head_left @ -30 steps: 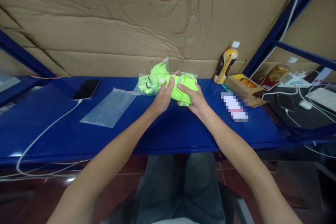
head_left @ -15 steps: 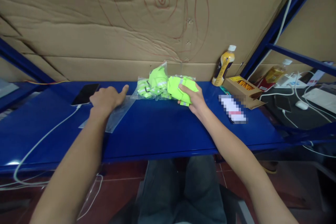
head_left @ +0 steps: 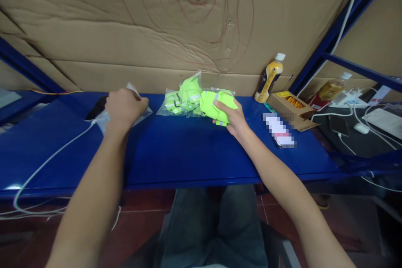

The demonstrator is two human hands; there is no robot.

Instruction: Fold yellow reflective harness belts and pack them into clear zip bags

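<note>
Left hand [head_left: 123,109] clutches the clear bag [head_left: 102,122], right hand [head_left: 234,116] grips the neon bundle [head_left: 211,104] — steady pressure should hold its folds neat.

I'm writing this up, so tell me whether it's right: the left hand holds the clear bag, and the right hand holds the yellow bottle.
Wrong on one point: the head view shows the right hand holding the yellow-green cloth, not the yellow bottle, which is apart from it on the blue table. The left hand does hold the clear bag.
</note>
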